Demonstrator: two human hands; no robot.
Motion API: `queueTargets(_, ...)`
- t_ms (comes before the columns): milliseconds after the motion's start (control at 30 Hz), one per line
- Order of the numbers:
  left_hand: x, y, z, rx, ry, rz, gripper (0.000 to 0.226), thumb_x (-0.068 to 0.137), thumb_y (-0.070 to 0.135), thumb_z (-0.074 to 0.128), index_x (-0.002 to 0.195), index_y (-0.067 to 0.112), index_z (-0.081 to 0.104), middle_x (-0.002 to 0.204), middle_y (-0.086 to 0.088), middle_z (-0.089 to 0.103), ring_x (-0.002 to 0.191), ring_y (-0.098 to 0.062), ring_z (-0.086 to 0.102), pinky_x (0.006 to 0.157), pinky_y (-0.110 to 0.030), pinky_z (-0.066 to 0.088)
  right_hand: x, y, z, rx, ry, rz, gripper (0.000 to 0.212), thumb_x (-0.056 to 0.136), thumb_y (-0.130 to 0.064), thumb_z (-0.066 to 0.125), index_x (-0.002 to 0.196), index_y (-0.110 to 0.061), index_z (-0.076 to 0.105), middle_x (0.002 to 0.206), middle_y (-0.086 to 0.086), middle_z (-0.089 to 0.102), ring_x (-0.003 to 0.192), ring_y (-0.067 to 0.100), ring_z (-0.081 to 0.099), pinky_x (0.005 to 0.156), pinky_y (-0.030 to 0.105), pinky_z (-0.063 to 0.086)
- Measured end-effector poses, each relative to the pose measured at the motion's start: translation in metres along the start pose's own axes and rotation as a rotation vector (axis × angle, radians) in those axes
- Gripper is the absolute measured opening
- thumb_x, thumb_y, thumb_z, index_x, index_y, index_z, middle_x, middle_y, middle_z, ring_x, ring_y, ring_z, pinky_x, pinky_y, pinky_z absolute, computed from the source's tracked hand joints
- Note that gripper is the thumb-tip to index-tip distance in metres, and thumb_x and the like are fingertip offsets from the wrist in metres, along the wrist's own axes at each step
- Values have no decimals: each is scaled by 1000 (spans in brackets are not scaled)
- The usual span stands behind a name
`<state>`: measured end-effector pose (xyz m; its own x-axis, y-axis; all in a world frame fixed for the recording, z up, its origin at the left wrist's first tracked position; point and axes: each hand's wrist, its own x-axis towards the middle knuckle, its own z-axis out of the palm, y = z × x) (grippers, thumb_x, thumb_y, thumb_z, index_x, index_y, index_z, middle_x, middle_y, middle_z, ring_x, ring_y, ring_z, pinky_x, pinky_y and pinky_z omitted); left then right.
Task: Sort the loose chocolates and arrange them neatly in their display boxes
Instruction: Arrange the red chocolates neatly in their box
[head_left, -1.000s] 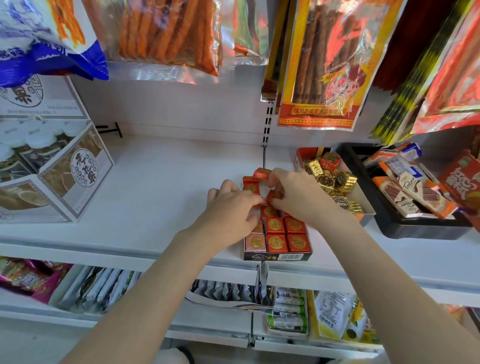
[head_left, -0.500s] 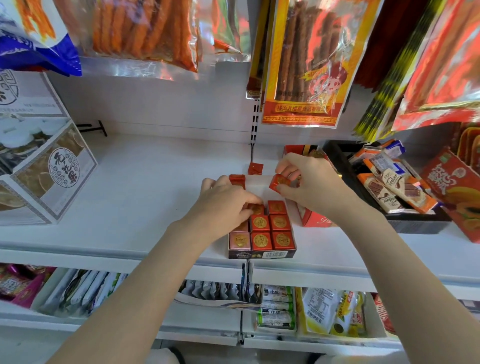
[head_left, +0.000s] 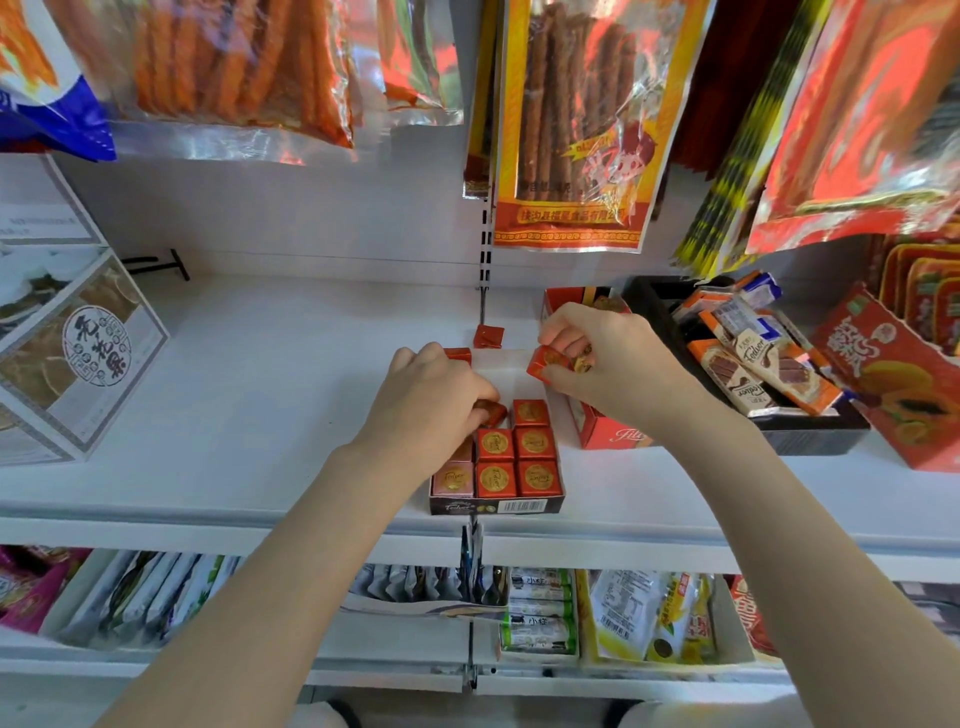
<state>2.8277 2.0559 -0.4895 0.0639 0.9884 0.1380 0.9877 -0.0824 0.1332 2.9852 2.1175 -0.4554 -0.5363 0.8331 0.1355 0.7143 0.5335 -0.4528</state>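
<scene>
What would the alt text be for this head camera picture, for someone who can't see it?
Seen from above, a person's left hand places a red chocolate into a dark display box of red squares on a white shelf, while the right hand pinches another red chocolate beside a red box. Two loose red chocolates lie behind; snack bags hang above.

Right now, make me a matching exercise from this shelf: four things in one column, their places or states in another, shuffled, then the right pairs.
Things:
1. loose red chocolate
2. pink chocolate
3. black tray
4. right hand

Places or states:
A. front left corner of the dark display box
B. pinching a red chocolate and gold-wrapped ones
C. alone on the white shelf, behind both hands
D. holding wafer bars, far right

Pairs: 1-C, 2-A, 3-D, 4-B
</scene>
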Motion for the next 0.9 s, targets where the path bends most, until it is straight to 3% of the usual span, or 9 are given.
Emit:
queueTargets(233, -2, -6, -3, -53, -63, 30, 29, 92, 26, 48, 116, 36, 60, 111, 6, 63, 106, -19, 44, 93, -33, 33, -1, -1, 2, 10, -52, 5, 27, 85, -18, 61, 111, -19, 54, 111, 3, 63, 97, 17, 60, 86, 31, 52)
queueTargets(367, -4, -2, -6, -316, -125, 3, 33, 91, 8, 47, 118, 23, 58, 114, 6, 64, 112, -12, 53, 102, -32, 37, -1, -1, 2, 11, -55, 8, 28, 85, -18, 61, 111, -19, 54, 112, 4, 63, 99, 19, 60, 87, 32, 53)
queueTargets(533, -5, 0, -6, -396, -194, -12, 38, 93, 4, 41, 127, 21, 45, 121, 2, 63, 117, -12, 55, 98, -28, 41, 1, -2, 4, 19, -52, -4, 29, 85, -15, 61, 113, -18, 53, 111, 3, 63, 98, 18, 61, 85, 29, 52)
queueTargets(633, -6, 0, -6, -416, -137, -18, 42, 92, 3, 41, 130, 21, 44, 127, 1, 59, 117, -12, 53, 98, -27, 41, 3, -3, 6, 33, -43, -14, 32, 84, -17, 62, 115, -20, 52, 108, 2, 64, 94, 16, 61, 80, 25, 50)
queueTargets(767, -11, -11, -15, -407, -4, -76, 39, 89, -4, 40, 113, 20, 59, 114, 3, 62, 98, -6, 52, 91, -19, 39, 6, -9, 9, 110, -89, -11, 38, 82, -21, 64, 118, -22, 50, 103, -5, 62, 91, 11, 58, 81, 24, 49)
queueTargets(900, -20, -23, -14, -257, -104, -69, 36, 89, 5, 39, 81, 32, 62, 98, 4, 59, 103, -15, 48, 88, -28, 38, 8, -17, 25, 95, -194, -95, 37, 80, -19, 67, 114, -22, 53, 100, -6, 63, 88, 7, 58, 78, 19, 49)
